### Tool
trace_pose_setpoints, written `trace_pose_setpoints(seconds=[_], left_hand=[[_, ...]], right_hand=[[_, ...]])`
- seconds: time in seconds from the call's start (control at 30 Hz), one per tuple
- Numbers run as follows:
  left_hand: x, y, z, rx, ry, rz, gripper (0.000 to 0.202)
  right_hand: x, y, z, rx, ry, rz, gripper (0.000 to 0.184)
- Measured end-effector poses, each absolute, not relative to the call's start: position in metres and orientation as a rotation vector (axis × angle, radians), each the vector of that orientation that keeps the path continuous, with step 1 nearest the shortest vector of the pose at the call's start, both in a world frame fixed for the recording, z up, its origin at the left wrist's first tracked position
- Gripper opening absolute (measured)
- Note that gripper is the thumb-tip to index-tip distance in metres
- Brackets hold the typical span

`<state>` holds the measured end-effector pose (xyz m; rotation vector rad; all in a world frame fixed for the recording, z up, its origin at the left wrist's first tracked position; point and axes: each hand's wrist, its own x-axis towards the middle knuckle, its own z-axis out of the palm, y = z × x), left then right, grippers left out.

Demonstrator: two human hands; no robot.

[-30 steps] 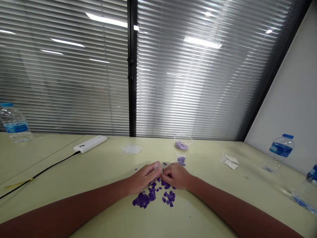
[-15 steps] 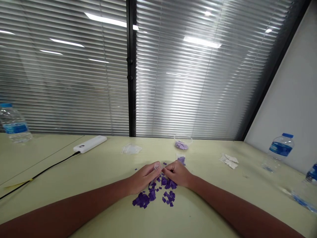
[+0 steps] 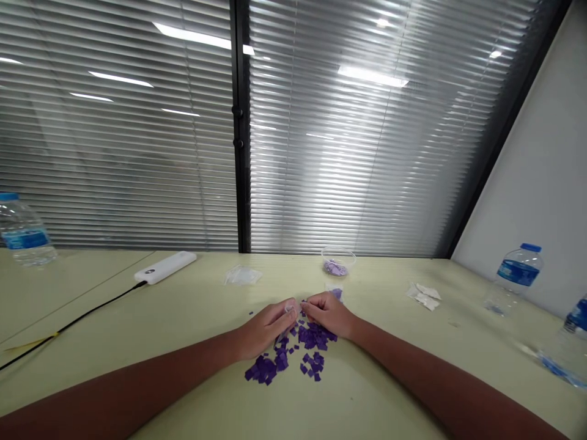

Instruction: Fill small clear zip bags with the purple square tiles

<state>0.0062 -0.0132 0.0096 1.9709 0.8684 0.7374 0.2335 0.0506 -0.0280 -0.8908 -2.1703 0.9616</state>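
Note:
My left hand (image 3: 266, 329) is closed around a small clear plastic bag (image 3: 290, 308), with the bag's mouth showing at the fingertips. Just right of it, my right hand (image 3: 332, 315) has its fingers pinched together. Whatever is between them, if anything, is too small to make out. Small dark purple square pieces (image 3: 316, 335), which look like cut paper, lie scattered below and between the hands. A denser cluster of the pieces (image 3: 262, 370) lies nearer to me. Behind my right hand, a small clear bag with lighter purple pieces (image 3: 337, 293) is partly hidden.
Farther back stands a clear round bowl (image 3: 338, 256) with pale purple bits. Clear plastic bags (image 3: 243, 275) and a white power bank (image 3: 166, 267) with a black cable lie leftward. At right are crumpled white tissue (image 3: 424, 296) and water bottles (image 3: 518, 269); another bottle (image 3: 27, 235) stands far left.
My right hand has lifted and shifted slightly away from me, uncovering more of the dark purple pieces beneath it. The left hand keeps its place with the bag.

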Motion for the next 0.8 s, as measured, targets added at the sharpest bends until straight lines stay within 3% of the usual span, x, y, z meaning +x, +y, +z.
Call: trace_pose_setpoints(seconds=[0.33,0.43,0.57,0.7,0.8], left_hand=[[0.005,-0.008,0.009,1.841,0.873,0.781,0.059],[0.005,0.002,0.006,1.563,0.896,0.844,0.069],[0.007,0.008,0.001,1.292,0.823,0.939,0.068],[0.009,0.006,0.0,1.293,0.822,0.966,0.068],[0.008,0.007,-0.003,1.332,0.818,0.975,0.069]], right_hand=[[0.24,0.04,-0.003,-0.917,-2.249,1.151,0.046],[0.232,0.022,0.005,-0.774,-2.282,0.955,0.047],[0.213,-0.019,0.016,-0.403,-2.466,0.521,0.023],[0.197,-0.047,0.012,-0.109,-2.659,0.372,0.054],[0.197,-0.04,0.007,-0.123,-2.714,0.306,0.038]])
